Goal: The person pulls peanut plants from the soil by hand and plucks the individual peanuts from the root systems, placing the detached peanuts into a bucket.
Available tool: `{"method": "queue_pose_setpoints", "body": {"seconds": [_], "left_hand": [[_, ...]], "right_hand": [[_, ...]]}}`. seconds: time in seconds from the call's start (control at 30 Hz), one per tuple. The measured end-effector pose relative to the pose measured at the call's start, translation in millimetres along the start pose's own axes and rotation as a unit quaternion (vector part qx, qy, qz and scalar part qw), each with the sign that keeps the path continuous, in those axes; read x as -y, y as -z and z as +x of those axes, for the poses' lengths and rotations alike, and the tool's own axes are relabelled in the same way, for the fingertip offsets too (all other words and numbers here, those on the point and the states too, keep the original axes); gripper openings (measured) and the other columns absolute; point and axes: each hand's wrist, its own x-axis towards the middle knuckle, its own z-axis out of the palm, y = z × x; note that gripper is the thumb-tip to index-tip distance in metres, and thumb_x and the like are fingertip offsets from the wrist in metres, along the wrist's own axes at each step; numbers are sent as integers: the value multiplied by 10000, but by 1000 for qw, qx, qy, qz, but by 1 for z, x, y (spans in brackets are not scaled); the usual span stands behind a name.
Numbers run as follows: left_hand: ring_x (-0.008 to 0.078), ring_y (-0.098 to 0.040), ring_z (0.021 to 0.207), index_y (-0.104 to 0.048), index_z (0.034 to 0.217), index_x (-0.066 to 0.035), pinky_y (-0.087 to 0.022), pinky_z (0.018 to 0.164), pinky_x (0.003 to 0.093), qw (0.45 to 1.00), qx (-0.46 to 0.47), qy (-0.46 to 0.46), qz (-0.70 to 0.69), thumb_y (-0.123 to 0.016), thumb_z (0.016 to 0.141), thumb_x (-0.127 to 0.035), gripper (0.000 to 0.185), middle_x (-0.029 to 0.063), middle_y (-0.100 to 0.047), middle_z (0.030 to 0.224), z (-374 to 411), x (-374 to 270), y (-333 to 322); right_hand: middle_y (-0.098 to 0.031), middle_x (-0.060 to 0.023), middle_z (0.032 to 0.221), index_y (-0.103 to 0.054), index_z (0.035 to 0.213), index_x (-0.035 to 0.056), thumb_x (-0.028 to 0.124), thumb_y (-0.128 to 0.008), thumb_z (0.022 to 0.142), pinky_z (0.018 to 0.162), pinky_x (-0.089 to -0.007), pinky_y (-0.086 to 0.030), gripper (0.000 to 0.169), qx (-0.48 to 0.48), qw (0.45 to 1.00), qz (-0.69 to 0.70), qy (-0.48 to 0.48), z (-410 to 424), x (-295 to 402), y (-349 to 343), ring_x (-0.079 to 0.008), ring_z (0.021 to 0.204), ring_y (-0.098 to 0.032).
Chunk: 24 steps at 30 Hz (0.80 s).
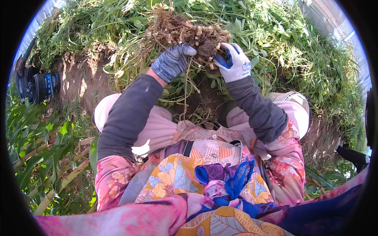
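A bunch of uprooted peanut plants (189, 32) is held up in front of me, its roots and pods caked with brown soil. My left hand (174, 61), in a grey striped knit glove, grips the bunch from below on its left side. My right hand (234, 62), in a white glove with a blue coated palm, has thumb and fingertips on the right end, by a soil clod (207, 50) and a few pods. What its fingertips pinch is partly hidden. A thin bare stem (186, 88) hangs down between my forearms.
Leafy green plants (265, 26) lie heaped ahead and to the right. Bare soil (84, 75) runs along the left. Maize plants (56, 153) stand near left. A dark object with a blue star-patterned band (47, 84) is at far left. My bent knees flank the work.
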Motion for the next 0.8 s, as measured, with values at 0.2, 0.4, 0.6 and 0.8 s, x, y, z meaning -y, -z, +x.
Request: {"method": "queue_pose_setpoints", "body": {"seconds": [0.2, 0.4, 0.6, 0.8], "left_hand": [[174, -576, 929, -548, 1068, -17, -461, 837, 285, 992, -44, -10, 115, -635, 757, -160, 353, 79, -600, 1003, -7, -16, -29], [174, -588, 893, -580, 1013, -6, -467, 821, 278, 990, -53, -9, 129, -647, 718, -118, 323, 78, -610, 967, -6, -18, -34], [184, -577, 910, -507, 1105, 10, -456, 841, 298, 982, -31, 4, 186, -632, 718, -90, 419, 82, -578, 1031, 20, -10, -30], [178, -582, 844, -518, 1069, -5, -478, 765, 288, 988, -29, -35, 145, -650, 724, -145, 395, 62, -582, 981, 46, -1, 2]], "right_hand": [[-521, -125, 1126, -486, 1159, 103, 212, -629, 721, 765, -322, -471, 473, 243, 960, -122, 58, -1, 11, 29, -280, 914, -572], [-618, -83, 883, -588, 980, -13, 97, -699, 684, 672, -224, -472, 334, 280, 930, 216, -103, 34, -21, 64, -94, 793, -578], [-583, -69, 877, -425, 1188, 8, 259, -731, 677, 639, -220, -456, 646, 190, 940, 128, -253, 47, -32, 68, -112, 766, -539], [-613, -99, 876, -561, 1014, 42, 444, -693, 606, 675, -290, -455, 588, 190, 923, 237, -237, 58, -24, 60, -214, 769, -585]]}}
